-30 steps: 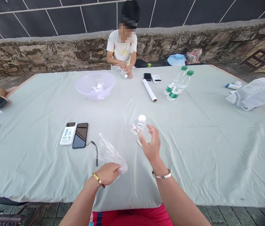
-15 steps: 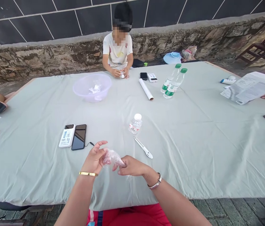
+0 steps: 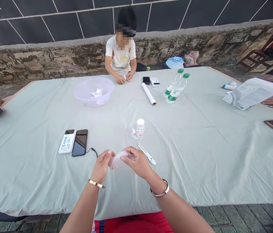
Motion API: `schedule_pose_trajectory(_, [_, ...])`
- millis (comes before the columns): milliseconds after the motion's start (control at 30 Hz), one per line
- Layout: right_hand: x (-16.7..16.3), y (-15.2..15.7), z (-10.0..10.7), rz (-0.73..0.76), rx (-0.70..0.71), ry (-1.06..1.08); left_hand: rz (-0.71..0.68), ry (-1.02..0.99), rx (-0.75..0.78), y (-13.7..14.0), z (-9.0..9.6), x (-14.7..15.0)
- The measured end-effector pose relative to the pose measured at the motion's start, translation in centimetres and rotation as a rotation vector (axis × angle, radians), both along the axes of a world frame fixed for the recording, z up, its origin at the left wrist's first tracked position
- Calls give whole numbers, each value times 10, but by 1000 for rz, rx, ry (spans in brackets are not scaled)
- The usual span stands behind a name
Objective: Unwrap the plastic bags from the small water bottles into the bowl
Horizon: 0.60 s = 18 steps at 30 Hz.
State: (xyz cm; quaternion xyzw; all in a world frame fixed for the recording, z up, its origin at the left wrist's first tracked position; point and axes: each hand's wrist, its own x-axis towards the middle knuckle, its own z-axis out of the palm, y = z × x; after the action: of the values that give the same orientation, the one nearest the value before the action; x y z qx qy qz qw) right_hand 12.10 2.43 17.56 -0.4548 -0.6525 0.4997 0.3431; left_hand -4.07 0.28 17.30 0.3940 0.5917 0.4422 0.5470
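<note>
Between my two hands is a crumpled piece of clear plastic wrap [image 3: 117, 158], bunched and twisted, with a pinkish tint showing through it. My left hand [image 3: 104, 164] pinches one end between thumb and fingers. The other end is gripped by my right hand [image 3: 136, 160], its thumb lying along the plastic. Just beyond my hands lie a white pen-like utility knife [image 3: 146, 153] and a small clear bottle with a white cap [image 3: 138, 129], which stands upright. Whether anything is inside the plastic I cannot tell.
Left of my hands lie a white power bank [image 3: 67, 142] and a black phone [image 3: 80, 143] with a strap. Farther back are a lilac basin [image 3: 83, 97] holding white scraps, a white roll [image 3: 149, 94] and two water bottles [image 3: 174, 94]. A person [image 3: 120, 55] sits opposite; another holds papers [image 3: 254, 92].
My right hand has risen and turned over the plastic, and its grip has shifted. My left hand has closed in on its end. The person opposite has moved their hands slightly.
</note>
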Motion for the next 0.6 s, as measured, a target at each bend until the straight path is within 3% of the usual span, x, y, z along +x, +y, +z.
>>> schedule_pose_trajectory(100, [-15, 2, -23, -222, -96, 214, 146, -399, -60, 1, 0, 5])
schedule_pose_trajectory(200, [-30, -10, -36, -266, -172, 332, 248, -484, 8, 7, 0, 9])
schedule_pose_trajectory(300, [-37, -21, -32, -190, -322, 491, 257, -284, 96, 8, -2, 13])
schedule_pose_trajectory(400, [-36, -19, -24, -151, -473, 657, 128, 65, 225, 1, -8, 19])
schedule_pose_trajectory(500, [-35, -10, -24, -251, -599, 811, -29, 301, 396, -7, -16, 25])
schedule_pose_trajectory(600, [-35, -1, -27, -383, -693, 896, -23, 447, 501, -13, -25, 26])
